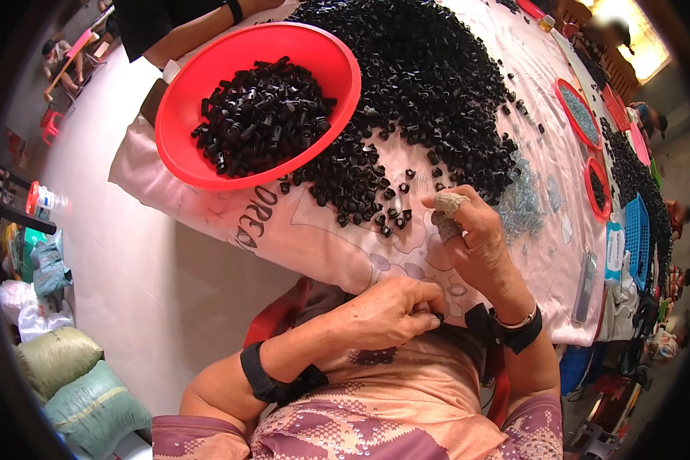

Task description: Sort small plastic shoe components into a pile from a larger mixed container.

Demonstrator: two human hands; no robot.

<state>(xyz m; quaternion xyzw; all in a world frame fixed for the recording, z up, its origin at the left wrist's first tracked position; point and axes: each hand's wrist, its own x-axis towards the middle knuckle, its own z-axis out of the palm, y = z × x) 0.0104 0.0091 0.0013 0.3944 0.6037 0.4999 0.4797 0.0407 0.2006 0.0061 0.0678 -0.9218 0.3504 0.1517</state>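
Note:
My left hand is held close to my lap at the table's near edge. Its fingers are closed on a small black plastic part, of which only the tip shows. Over the pink cloth, my right hand has its fingers curled together; a beige cover and a grey one sit on two of its fingers. Whatever lies between those fingertips is hidden. Loose black plastic parts are scattered just left of them, at the edge of a large black heap. Small silvery pieces, like springs, form a pile beyond my right hand.
A red basin of black cylindrical parts stands at the left. Farther right are red trays, a blue basket and a white-and-blue bottle. Another person's arm rests behind the basin. Stuffed sacks lie on the left floor.

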